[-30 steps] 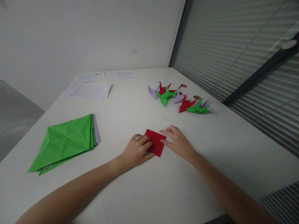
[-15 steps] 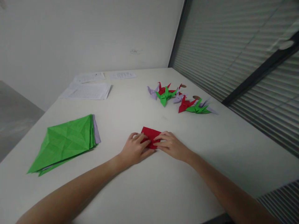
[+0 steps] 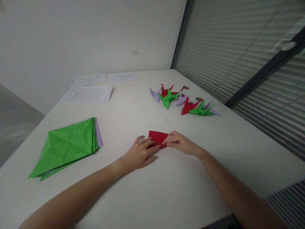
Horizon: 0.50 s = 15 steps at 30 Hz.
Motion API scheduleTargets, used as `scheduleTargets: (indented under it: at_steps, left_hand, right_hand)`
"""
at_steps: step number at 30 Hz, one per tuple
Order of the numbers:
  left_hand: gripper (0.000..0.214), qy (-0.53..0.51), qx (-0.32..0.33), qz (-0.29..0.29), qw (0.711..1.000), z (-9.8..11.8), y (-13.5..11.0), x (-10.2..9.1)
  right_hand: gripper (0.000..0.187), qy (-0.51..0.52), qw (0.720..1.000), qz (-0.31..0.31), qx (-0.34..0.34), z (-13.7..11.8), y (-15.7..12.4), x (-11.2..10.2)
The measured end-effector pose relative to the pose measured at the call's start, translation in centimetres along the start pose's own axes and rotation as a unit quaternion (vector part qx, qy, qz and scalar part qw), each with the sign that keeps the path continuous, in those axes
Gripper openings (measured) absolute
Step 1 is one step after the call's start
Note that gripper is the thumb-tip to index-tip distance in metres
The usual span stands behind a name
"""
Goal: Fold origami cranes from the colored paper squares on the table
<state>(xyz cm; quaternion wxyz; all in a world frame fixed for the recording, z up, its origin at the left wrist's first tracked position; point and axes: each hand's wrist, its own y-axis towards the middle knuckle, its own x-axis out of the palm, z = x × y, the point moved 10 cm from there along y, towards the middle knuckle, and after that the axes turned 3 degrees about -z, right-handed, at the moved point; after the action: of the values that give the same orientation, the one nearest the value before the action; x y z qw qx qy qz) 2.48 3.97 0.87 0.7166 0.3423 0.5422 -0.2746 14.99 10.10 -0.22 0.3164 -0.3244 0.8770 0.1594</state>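
Note:
A folded piece of red origami paper (image 3: 157, 137) lies on the white table in front of me. My left hand (image 3: 140, 152) rests at its left side, fingers spread, with the fingertips pressing on the paper's lower left part. At the paper's right edge, my right hand (image 3: 178, 142) has its fingers drawn together in a pinch on the red paper. Its fingertips hide the right end of the sheet.
A stack of creased green sheets (image 3: 69, 144) with a lilac sheet (image 3: 98, 133) lies at left. Printed papers (image 3: 89, 93) sit at the back left. Folded cranes, including a green crane (image 3: 168, 98) and a red crane (image 3: 188, 106), cluster back right near the window blinds (image 3: 228, 47).
The red paper has shifted slightly right and looks narrower. My right hand has moved right and its fingers have closed on the edge; my left fingers have spread more.

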Motion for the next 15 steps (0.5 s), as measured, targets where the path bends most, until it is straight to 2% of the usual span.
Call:
scheduleTargets:
  at_steps: [3,9,15]
  left_hand:
    - [0.043,-0.014,0.0,0.005,1.0,-0.2,0.0,-0.1]
    - [0.043,-0.043,0.05,-0.003,0.998,0.8,0.1,-0.2]
    - [0.044,-0.042,0.066,-0.008,0.997,1.2,0.2,-0.1]
  right_hand:
    - [0.021,0.011,1.0,0.012,0.014,0.7,-0.1,-0.3]
    - [0.02,0.011,0.987,0.116,0.108,3.1,-0.7,-2.1]
    - [0.022,0.029,0.982,0.144,0.121,3.2,-0.5,-2.0]
